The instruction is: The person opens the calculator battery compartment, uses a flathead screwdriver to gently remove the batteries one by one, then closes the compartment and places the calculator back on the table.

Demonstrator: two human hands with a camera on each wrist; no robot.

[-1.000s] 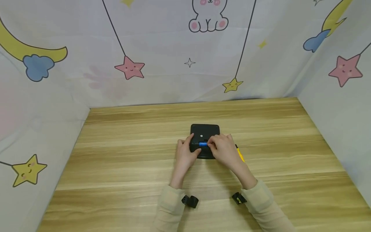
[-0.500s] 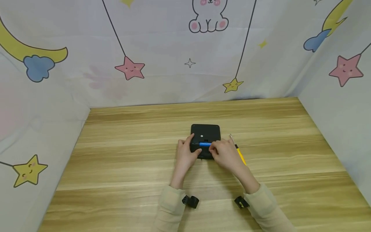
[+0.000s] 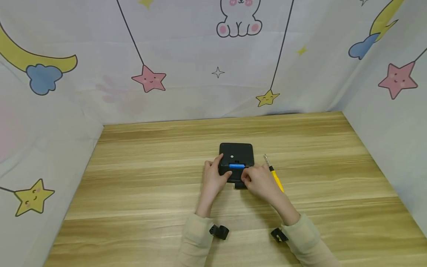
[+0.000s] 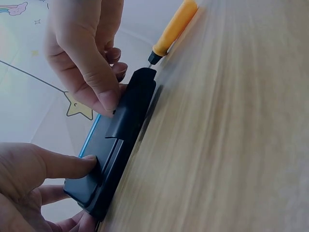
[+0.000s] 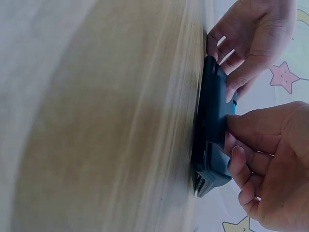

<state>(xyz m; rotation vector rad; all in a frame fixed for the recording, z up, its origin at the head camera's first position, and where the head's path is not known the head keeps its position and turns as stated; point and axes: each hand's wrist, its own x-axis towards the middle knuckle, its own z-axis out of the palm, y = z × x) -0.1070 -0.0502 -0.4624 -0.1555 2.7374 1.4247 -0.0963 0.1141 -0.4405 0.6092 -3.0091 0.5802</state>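
Observation:
A flat black battery-powered device (image 3: 237, 150) lies on the wooden table with a blue battery (image 3: 237, 166) in its uncovered slot. My left hand (image 3: 215, 177) grips its left side, thumb on the upper face and fingers at the edge. My right hand (image 3: 259, 181) pinches a curved black battery cover (image 4: 129, 108) between thumb and fingers. In the right wrist view the cover (image 5: 215, 104) overlaps the front edge of the device. A yellow-handled screwdriver (image 3: 276, 180) lies just to the right of the right hand.
The wooden tabletop (image 3: 150, 185) stretches around the device. Printed fabric (image 3: 186, 85) with stars and moons hangs behind the table and along both sides. Black wrist cameras are strapped at both sleeves.
My right hand has moved off the battery, slightly right and toward me, exposing the whole battery. The black cover now shows at the device's front edge. My left hand stays in place.

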